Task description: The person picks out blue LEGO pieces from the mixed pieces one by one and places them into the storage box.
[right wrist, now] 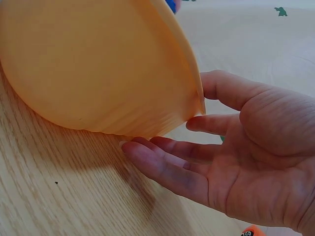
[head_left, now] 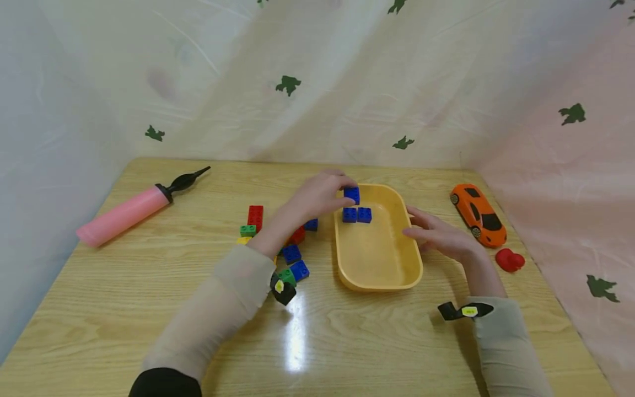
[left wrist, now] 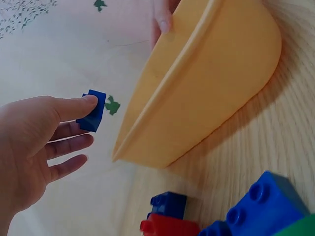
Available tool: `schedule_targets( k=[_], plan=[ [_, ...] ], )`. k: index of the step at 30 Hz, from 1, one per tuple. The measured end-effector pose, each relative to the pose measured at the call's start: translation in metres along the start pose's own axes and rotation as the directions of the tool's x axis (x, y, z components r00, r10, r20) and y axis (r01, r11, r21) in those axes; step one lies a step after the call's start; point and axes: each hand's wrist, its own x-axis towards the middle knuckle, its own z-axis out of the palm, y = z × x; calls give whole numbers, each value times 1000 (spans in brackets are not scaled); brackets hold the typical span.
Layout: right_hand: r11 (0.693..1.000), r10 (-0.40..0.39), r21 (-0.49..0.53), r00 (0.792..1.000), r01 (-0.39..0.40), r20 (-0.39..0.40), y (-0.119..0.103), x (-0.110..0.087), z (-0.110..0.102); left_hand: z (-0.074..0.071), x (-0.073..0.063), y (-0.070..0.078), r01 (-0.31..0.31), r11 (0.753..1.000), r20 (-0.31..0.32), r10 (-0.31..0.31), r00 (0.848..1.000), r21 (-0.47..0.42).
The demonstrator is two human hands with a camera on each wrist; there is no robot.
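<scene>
With thumb and fingertips my left hand point(head_left: 317, 193) pinches a blue building block point(head_left: 351, 195) over the far left part of a yellow plastic bin point(head_left: 347, 285). The left wrist view shows that block point(left wrist: 96, 115) from the side, above the rim, the other fingers spread loosely. Two blue blocks point(head_left: 364, 215) lie side by side inside the bin. At the bin's right side, my right hand point(head_left: 441, 234) holds it, thumb at the rim and fingers along the outer wall and lower edge, as the right wrist view shows.
Left of the bin lies a pile of blocks, with a red block point(head_left: 255, 216), a green block point(head_left: 248, 230) and several blue ones, partly hidden by my left forearm. A pink hand pump point(head_left: 129, 215) lies far left. On the right are an orange toy car point(head_left: 478, 215) and a red object point(head_left: 509, 259).
</scene>
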Motion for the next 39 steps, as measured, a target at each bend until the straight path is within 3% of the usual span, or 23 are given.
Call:
schedule_targets(
  k=[5, 14, 26, 39],
  plan=[
    [1000, 3, -7, 1000, -3, -7, 2, -1, -1, 13, 17, 12, -56, 998, 21, 56, 998, 23],
    [999, -21, 26, 1000, 21, 5, 4, -1, -2, 36, 44, 25, -58, 997, 52, 55, 997, 54],
    [999, -6, 31, 1000, 6, 2, 4, -8, -2, 57, 58, 34, -48, 995, 48, 44, 998, 85],
    [999, -26, 47, 1000, 26, 13, 8, -8, -3, 74, 67, 38, -42, 989, 95, 29, 995, 140]
  ],
)
